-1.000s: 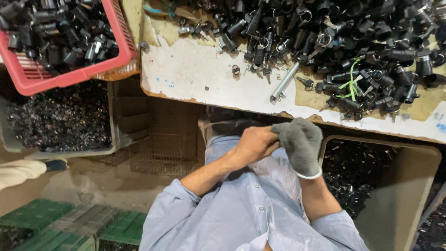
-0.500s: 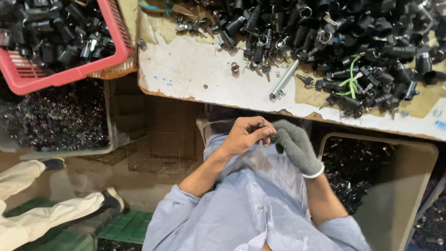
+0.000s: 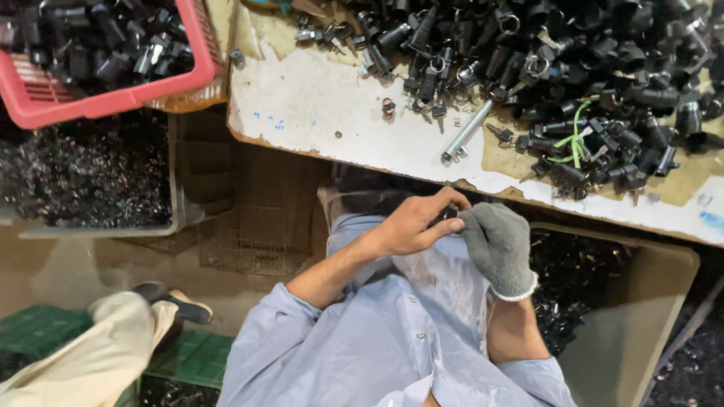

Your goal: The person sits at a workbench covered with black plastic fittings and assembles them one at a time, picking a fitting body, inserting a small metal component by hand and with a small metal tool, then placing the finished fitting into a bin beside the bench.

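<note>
Landmark: metal rod (image 3: 468, 130) on the white tabletop (image 3: 317, 98).
Left of rod: open tabletop, a few small parts only.
Right and beyond rod: dense pile of black parts (image 3: 573, 68) blocks passage.
Far left: red basket (image 3: 113, 98).

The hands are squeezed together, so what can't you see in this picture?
- Head view: whatever sits between the bare left hand and the gloved right hand is hidden by the fingers.
- Red basket: cut off by the top and left edges.
- Black parts pile: single pieces too small and tangled.
</note>
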Demonstrator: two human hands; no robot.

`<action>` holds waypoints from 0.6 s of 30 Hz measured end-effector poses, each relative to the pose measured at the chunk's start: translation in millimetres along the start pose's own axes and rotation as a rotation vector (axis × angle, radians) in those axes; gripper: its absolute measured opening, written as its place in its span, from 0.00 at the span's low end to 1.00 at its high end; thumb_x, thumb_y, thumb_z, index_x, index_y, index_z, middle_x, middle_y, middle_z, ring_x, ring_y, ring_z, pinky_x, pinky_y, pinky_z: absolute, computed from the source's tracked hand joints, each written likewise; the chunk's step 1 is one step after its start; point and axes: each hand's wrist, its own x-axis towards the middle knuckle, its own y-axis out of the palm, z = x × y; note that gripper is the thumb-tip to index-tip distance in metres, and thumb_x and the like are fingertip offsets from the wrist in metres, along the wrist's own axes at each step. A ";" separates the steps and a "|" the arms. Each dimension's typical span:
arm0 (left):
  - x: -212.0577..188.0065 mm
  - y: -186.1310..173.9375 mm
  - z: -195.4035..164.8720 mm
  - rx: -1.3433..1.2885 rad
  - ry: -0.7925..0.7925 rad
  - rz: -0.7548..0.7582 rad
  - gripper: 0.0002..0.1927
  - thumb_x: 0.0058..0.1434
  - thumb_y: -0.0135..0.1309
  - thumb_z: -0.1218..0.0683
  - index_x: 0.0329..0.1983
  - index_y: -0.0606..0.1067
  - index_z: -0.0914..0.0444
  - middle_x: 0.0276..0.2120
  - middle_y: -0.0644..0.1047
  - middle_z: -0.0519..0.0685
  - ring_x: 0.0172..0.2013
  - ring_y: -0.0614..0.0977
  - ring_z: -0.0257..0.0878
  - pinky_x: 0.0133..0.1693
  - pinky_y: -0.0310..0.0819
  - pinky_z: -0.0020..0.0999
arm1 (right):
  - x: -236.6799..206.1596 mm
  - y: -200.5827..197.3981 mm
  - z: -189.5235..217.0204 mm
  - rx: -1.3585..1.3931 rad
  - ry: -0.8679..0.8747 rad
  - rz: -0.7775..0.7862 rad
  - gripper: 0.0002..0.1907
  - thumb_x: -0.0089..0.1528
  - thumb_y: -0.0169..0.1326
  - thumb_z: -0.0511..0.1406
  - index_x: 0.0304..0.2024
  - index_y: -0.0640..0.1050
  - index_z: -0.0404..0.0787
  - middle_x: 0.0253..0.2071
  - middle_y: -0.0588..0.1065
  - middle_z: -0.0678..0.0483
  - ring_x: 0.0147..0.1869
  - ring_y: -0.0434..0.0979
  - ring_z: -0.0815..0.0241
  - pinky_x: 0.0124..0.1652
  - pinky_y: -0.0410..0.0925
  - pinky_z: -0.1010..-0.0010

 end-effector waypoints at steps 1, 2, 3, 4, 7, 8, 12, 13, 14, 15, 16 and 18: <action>-0.4 1.5 3.7 0.063 -0.003 0.013 0.12 0.71 0.53 0.51 0.49 0.72 0.64 0.39 0.79 0.52 0.40 0.83 0.46 0.42 0.75 0.36 | -0.3 -2.0 0.0 0.023 0.013 -0.010 0.02 0.61 0.57 0.26 0.34 0.78 0.36 0.30 0.75 0.48 0.34 0.77 0.49 0.36 0.68 0.63; -0.4 2.3 7.5 0.126 -0.007 0.032 0.11 0.71 0.54 0.51 0.45 0.72 0.64 0.35 0.78 0.53 0.36 0.82 0.47 0.39 0.74 0.38 | 0.3 -3.6 0.2 0.046 0.030 -0.024 0.02 0.62 0.56 0.26 0.34 0.78 0.35 0.30 0.75 0.47 0.34 0.77 0.50 0.36 0.69 0.64; -1.0 3.2 10.9 0.187 -0.013 0.058 0.12 0.71 0.54 0.50 0.41 0.73 0.65 0.30 0.77 0.54 0.33 0.80 0.47 0.35 0.72 0.39 | 0.8 -4.6 1.4 0.079 0.048 -0.014 0.02 0.62 0.56 0.26 0.34 0.78 0.35 0.30 0.76 0.48 0.33 0.77 0.52 0.36 0.69 0.65; -2.3 4.0 13.2 0.110 -0.056 0.079 0.12 0.71 0.53 0.50 0.40 0.72 0.64 0.28 0.76 0.52 0.31 0.80 0.46 0.34 0.72 0.39 | 1.7 -5.4 3.4 0.113 0.067 -0.007 0.01 0.61 0.56 0.25 0.34 0.78 0.34 0.29 0.76 0.49 0.33 0.77 0.53 0.35 0.69 0.66; -5.7 4.9 14.9 -0.021 -0.133 0.101 0.13 0.73 0.49 0.50 0.37 0.71 0.64 0.23 0.75 0.51 0.26 0.78 0.45 0.32 0.71 0.38 | 6.7 -2.2 13.8 0.320 0.164 -0.030 0.04 0.63 0.53 0.24 0.34 0.77 0.33 0.30 0.76 0.54 0.32 0.76 0.59 0.34 0.69 0.69; -6.9 5.1 13.5 -0.003 -0.129 0.078 0.14 0.74 0.49 0.50 0.36 0.71 0.64 0.24 0.74 0.51 0.26 0.78 0.46 0.32 0.71 0.38 | 8.5 -0.9 17.8 0.407 0.207 -0.046 0.05 0.64 0.52 0.23 0.34 0.77 0.33 0.30 0.76 0.57 0.31 0.75 0.61 0.34 0.69 0.71; -10.0 12.9 2.4 0.374 0.078 -0.182 0.11 0.72 0.52 0.51 0.35 0.73 0.62 0.25 0.72 0.54 0.30 0.76 0.52 0.33 0.68 0.44 | 23.2 -0.7 22.6 0.980 0.227 -0.429 0.11 0.66 0.56 0.28 0.34 0.67 0.41 0.28 0.62 0.63 0.29 0.60 0.68 0.36 0.66 0.75; -10.7 16.2 -1.0 0.398 0.088 -0.198 0.11 0.71 0.53 0.51 0.35 0.73 0.62 0.25 0.72 0.54 0.29 0.76 0.52 0.32 0.67 0.45 | 28.2 -6.0 19.2 1.430 0.377 -0.505 0.12 0.67 0.56 0.30 0.33 0.67 0.41 0.27 0.59 0.62 0.28 0.58 0.68 0.35 0.63 0.75; -10.7 18.8 -3.8 0.425 0.102 -0.215 0.11 0.71 0.53 0.51 0.35 0.73 0.62 0.25 0.72 0.54 0.29 0.76 0.52 0.32 0.67 0.45 | 32.6 -9.8 15.8 1.885 0.517 -0.576 0.13 0.69 0.56 0.32 0.32 0.67 0.41 0.25 0.57 0.61 0.28 0.55 0.68 0.34 0.60 0.76; -8.6 19.9 -5.6 0.457 0.122 -0.230 0.11 0.70 0.54 0.52 0.36 0.73 0.63 0.25 0.71 0.54 0.29 0.75 0.52 0.31 0.67 0.46 | 36.5 -10.6 13.1 1.854 0.548 -0.589 0.12 0.70 0.56 0.33 0.33 0.68 0.42 0.26 0.56 0.62 0.27 0.55 0.69 0.33 0.59 0.77; -6.3 21.3 -7.2 0.469 0.112 -0.215 0.11 0.70 0.54 0.52 0.35 0.73 0.62 0.24 0.71 0.53 0.28 0.76 0.52 0.31 0.66 0.46 | 39.7 -11.3 10.2 1.824 0.583 -0.601 0.11 0.71 0.55 0.35 0.35 0.69 0.43 0.26 0.56 0.63 0.27 0.54 0.70 0.33 0.57 0.77; -3.0 25.5 -10.1 0.493 0.083 -0.193 0.11 0.70 0.54 0.52 0.34 0.73 0.62 0.23 0.71 0.52 0.28 0.76 0.50 0.30 0.66 0.46 | 39.1 -9.0 8.7 1.780 0.633 -0.606 0.10 0.72 0.55 0.36 0.36 0.69 0.45 0.26 0.56 0.64 0.28 0.54 0.72 0.33 0.57 0.77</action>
